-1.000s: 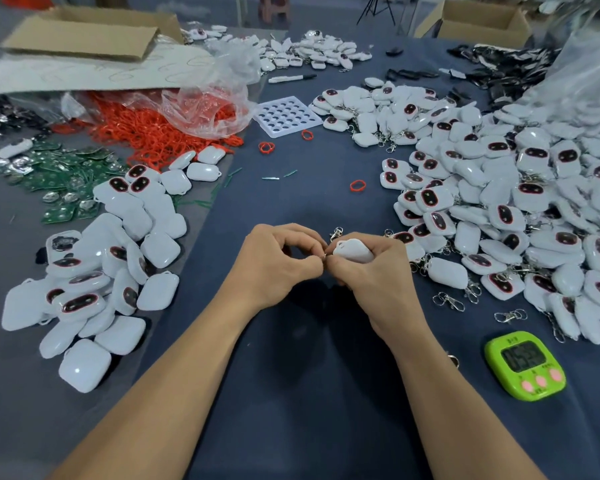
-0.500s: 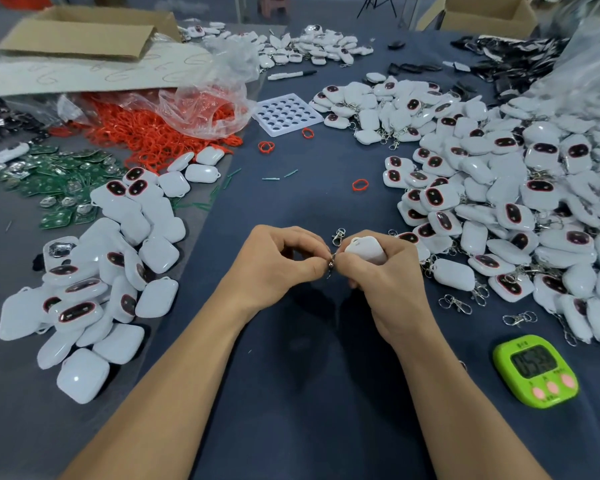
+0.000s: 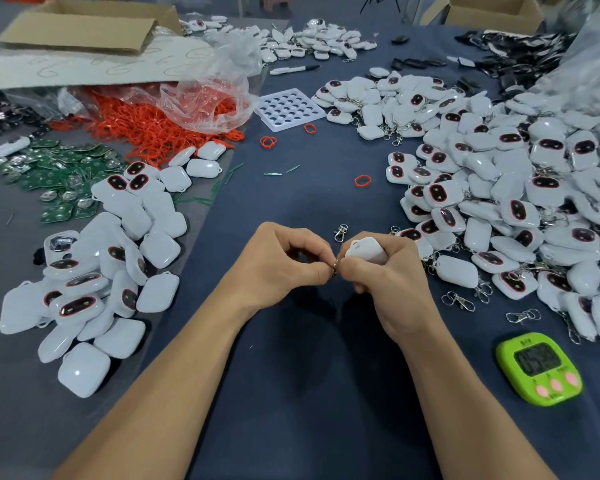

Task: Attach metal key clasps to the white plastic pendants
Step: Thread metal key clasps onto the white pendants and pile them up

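Note:
My right hand [image 3: 388, 282] grips a white plastic pendant [image 3: 366, 249] above the middle of the dark blue table. My left hand [image 3: 281, 263] pinches a small metal key clasp [image 3: 335, 266] right at the pendant's near corner; most of the clasp is hidden by fingertips. A loose clasp [image 3: 340, 233] lies just behind the hands. More loose clasps [image 3: 459, 299] lie to the right. A pile of pendants without clasps [image 3: 111, 258] sits at the left, and a large heap of pendants with clasps [image 3: 499, 202] fills the right.
A green digital timer [image 3: 539, 368] lies at the near right. Red rubber rings [image 3: 146, 129] spill from a plastic bag at the back left, beside green circuit boards [image 3: 49, 174]. A white perforated tray [image 3: 290, 109], a marker [image 3: 293, 69] and cardboard boxes [image 3: 84, 26] stand further back.
Both hands stay together at the centre. The pendant in my right hand has tilted up slightly, and the metal clasp now shows between the fingertips.

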Demonstrator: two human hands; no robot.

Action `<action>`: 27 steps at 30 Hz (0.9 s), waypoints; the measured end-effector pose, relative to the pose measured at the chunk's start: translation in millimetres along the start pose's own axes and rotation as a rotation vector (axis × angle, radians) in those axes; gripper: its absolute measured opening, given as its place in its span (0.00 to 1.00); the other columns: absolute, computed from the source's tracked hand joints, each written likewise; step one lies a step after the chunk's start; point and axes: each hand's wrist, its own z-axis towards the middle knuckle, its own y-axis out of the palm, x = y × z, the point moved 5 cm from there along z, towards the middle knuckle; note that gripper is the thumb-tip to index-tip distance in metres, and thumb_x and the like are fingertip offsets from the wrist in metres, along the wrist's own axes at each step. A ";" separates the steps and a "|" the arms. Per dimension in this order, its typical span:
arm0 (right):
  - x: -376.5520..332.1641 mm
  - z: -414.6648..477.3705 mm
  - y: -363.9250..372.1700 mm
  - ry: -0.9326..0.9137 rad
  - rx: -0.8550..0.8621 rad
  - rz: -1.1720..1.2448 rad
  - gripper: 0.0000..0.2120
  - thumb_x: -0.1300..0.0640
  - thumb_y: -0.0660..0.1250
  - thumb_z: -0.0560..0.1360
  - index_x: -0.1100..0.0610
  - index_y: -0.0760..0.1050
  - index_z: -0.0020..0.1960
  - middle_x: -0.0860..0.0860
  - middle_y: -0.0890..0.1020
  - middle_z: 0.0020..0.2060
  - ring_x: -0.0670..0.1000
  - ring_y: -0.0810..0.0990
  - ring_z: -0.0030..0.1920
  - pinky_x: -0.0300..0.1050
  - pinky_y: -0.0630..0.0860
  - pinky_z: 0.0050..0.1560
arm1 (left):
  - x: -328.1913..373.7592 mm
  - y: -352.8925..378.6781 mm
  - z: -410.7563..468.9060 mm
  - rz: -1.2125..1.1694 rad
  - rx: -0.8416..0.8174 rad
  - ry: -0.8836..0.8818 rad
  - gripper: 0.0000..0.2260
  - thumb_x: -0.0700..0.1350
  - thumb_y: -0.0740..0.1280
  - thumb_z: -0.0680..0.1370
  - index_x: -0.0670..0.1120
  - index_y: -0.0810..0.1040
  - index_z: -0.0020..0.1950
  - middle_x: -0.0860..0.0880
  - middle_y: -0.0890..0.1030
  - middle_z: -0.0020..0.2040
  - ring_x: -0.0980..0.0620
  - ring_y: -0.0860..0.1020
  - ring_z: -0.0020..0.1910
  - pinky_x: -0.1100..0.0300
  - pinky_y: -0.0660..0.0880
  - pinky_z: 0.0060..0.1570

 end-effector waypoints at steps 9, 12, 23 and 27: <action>0.6 0.5 -0.6 -0.012 -0.083 -0.027 0.07 0.65 0.71 0.65 0.54 0.80 0.33 0.49 0.76 0.29 0.44 0.72 0.30 0.36 0.69 0.30 | -5.6 4.0 -2.4 0.031 0.032 -0.054 0.06 0.48 0.69 0.62 0.52 0.84 0.35 0.47 0.82 0.33 0.54 0.73 0.32 0.59 0.69 0.34; 2.5 2.9 0.4 -0.011 -0.055 -0.044 0.06 0.63 0.72 0.67 0.54 0.80 0.35 0.48 0.77 0.30 0.45 0.73 0.31 0.37 0.70 0.31 | -3.1 4.1 -1.7 0.049 0.056 -0.069 0.05 0.46 0.69 0.62 0.51 0.84 0.34 0.50 0.81 0.31 0.54 0.73 0.31 0.61 0.69 0.33; 8.9 33.3 8.8 -0.039 0.294 -0.252 0.07 0.53 0.67 0.75 0.47 0.68 0.45 0.55 0.79 0.36 0.49 0.70 0.30 0.42 0.69 0.30 | 16.4 -37.7 5.8 1.251 0.559 0.197 0.01 0.48 0.73 0.69 0.53 0.84 0.39 0.52 0.80 0.31 0.47 0.78 0.32 0.60 0.58 0.32; 10.6 48.5 7.8 -0.049 0.222 -0.346 0.08 0.59 0.68 0.73 0.46 0.77 0.46 0.48 0.81 0.37 0.53 0.77 0.36 0.44 0.73 0.37 | -4.7 -37.3 11.7 1.060 0.376 0.069 0.03 0.49 0.74 0.70 0.55 0.85 0.43 0.55 0.79 0.30 0.50 0.79 0.34 0.58 0.70 0.33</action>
